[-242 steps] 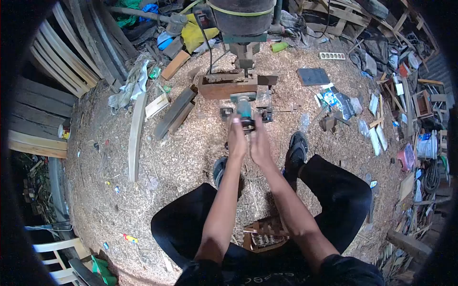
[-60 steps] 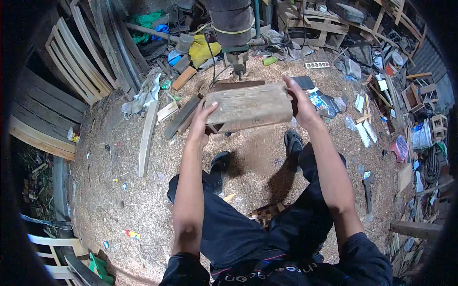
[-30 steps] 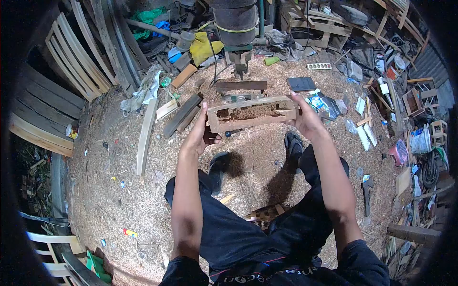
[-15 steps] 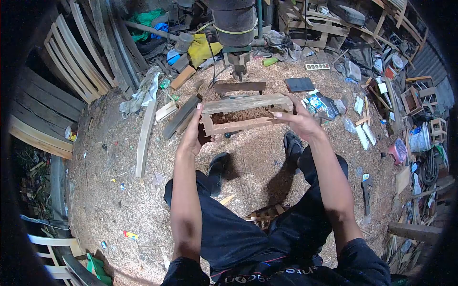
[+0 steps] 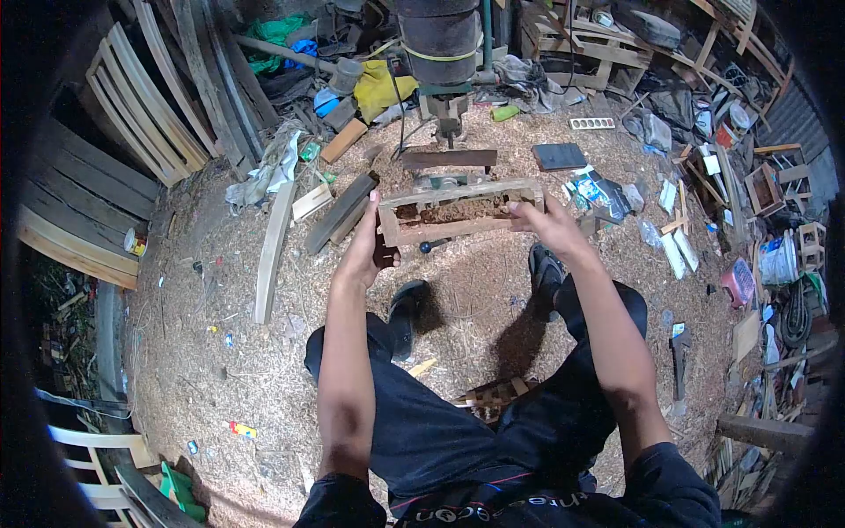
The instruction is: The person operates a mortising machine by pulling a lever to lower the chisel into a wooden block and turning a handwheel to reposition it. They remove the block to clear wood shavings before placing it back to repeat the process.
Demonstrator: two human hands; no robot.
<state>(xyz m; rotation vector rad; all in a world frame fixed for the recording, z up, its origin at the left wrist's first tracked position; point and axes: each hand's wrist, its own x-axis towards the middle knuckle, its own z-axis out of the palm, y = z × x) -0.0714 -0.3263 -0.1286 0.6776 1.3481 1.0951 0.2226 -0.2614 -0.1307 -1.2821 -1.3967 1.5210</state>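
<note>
Both my hands hold a rectangular wooden frame (image 5: pixel 453 231) out in front of me, above the sawdust-covered ground. Its open middle lets the wood shavings show through. At the left end, my left hand (image 5: pixel 359 251) grips the frame, thumb up along the side and fingers beneath. The right end is in my right hand (image 5: pixel 556 227), with the thumb laid over the near rail. Just past the frame hangs a drill press chuck (image 5: pixel 450 123), above a dark wood strip (image 5: pixel 449 159). A black ball-ended handle (image 5: pixel 427 247) pokes out under the near rail.
Dark wood blocks (image 5: pixel 343 214) lie left of the frame, beside a long pale board (image 5: pixel 275 251). A black flat box (image 5: pixel 559 157) rests at the back right. Curved wooden slats (image 5: pixel 145 101) lean at the far left. My sandalled feet flank a round patch of ground.
The frame has tipped, so its far rail looks thinner and the opening shows more. Both hands keep their hold. The whole view has shifted slightly.
</note>
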